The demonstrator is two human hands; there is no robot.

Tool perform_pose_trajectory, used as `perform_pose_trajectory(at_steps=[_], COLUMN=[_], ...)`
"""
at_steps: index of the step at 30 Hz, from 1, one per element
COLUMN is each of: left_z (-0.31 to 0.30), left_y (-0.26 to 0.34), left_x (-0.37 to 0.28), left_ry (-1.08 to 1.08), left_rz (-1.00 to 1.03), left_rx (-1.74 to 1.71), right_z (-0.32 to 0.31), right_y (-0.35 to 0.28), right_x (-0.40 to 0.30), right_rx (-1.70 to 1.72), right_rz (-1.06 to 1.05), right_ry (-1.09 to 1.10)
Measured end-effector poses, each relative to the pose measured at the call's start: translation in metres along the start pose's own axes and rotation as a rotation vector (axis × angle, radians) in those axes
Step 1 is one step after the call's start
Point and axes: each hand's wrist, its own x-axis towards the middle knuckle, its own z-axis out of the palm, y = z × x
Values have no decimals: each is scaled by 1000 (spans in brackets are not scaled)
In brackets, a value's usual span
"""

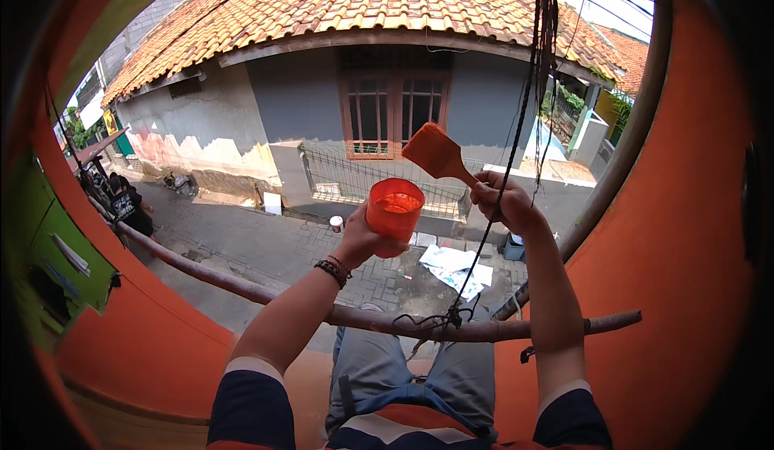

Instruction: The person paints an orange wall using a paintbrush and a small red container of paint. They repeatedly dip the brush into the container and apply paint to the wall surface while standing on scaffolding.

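My left hand (372, 232) grips an orange plastic cup (396, 217) from its lower side. Some orange liquid shows inside, and the rim faces up. To its right my right hand (505, 199) holds a wide paintbrush (436, 150) by the handle. Orange colour covers the brush, whose bristle end points up and left. Brush and cup are apart, the brush being higher. Both forearms reach over a horizontal wooden pole (375, 320). A black rope (505, 184) hangs beside my right hand and is knotted round the pole.
Orange walls (683, 238) flank me. Below lies a paved alley (242, 244) with a paint bucket (336, 224), white sheets (456, 265) and a grey bin (514, 247). A person in dark clothes (130, 205) is down at the left. Across stands a house with a tiled roof (363, 2).
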Motion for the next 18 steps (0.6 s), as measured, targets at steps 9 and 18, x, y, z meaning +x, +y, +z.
perform_pose_trajectory(at_steps=[9, 18], left_z=[-7, 5], left_y=[-10, -6], left_x=[-6, 9], left_ry=[63, 15], left_rz=[147, 86], left_rx=[228, 446], right_z=[-31, -11], right_y=[-42, -172], right_x=[-19, -140], right_rx=[377, -34], right_rz=[-339, -1201], right_ry=[390, 967])
